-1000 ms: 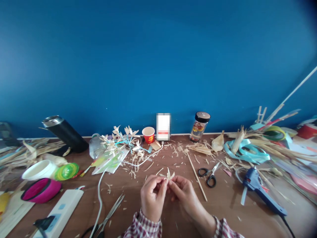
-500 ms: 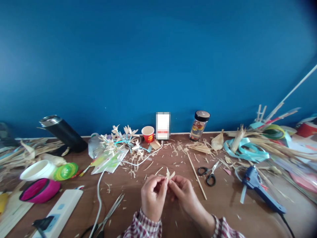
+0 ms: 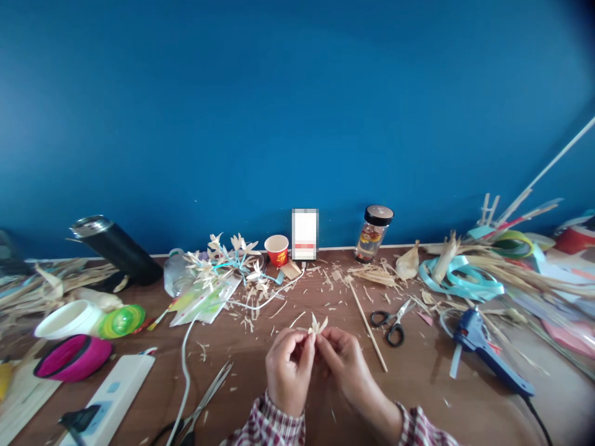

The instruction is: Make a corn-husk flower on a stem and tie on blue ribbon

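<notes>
Between my fingertips is a small pale flower (image 3: 317,324), its pointed petals like dried corn husk and facing up. My left hand (image 3: 289,368) pinches its base from the left, thumb against the curled fingers. From the other side, my right hand (image 3: 346,365) grips the same base between thumb and forefinger. Both hands hover above the brown table (image 3: 251,409), close together. The flower's lower end is hidden by my fingers. Similar pale flowers on light-blue stems (image 3: 237,260) lie farther back on the left.
Black-handled scissors (image 3: 394,323) and a thin stick (image 3: 369,328) lie right of my hands, a blue glue gun (image 3: 490,353) beyond them. Larger scissors (image 3: 204,399) and a white cable (image 3: 185,353) are at left. A paper cup (image 3: 277,253) and a lidded jar (image 3: 372,238) stand by the wall.
The flower's petals show a little more widely spread above my fingertips. Both hands keep their pinch in nearly the same place; the whole view has shifted slightly.
</notes>
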### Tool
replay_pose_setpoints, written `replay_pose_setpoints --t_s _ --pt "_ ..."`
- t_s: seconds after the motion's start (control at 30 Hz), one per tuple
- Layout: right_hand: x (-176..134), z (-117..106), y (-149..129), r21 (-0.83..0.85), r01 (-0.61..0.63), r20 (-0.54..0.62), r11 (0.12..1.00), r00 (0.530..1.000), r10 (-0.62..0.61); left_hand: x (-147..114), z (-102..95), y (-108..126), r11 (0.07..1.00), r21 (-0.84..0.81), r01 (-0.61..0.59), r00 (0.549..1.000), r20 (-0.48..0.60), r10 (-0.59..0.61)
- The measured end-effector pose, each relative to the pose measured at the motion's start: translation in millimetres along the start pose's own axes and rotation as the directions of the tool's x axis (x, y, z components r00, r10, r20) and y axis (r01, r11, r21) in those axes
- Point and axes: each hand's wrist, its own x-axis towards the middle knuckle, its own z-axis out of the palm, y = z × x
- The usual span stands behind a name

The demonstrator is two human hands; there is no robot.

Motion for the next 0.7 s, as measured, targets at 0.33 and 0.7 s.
replay_pose_setpoints --t_s 0.33,0.7 --pt "-0.9 0.1 -2.6 -0.021 0.055 -0.018 0.998 0.998 -0.056 0.4 1.7 2.2 1.0 -0.001 -0.029 1.0 -0.011 0.029" --pt "-2.8 2.0 -8.4 -0.018 0.027 -0.08 0.999 0.996 -0.028 -0.3 1.8 4.9 0.999 0.013 -0.042 0.999 -0.015 0.043"
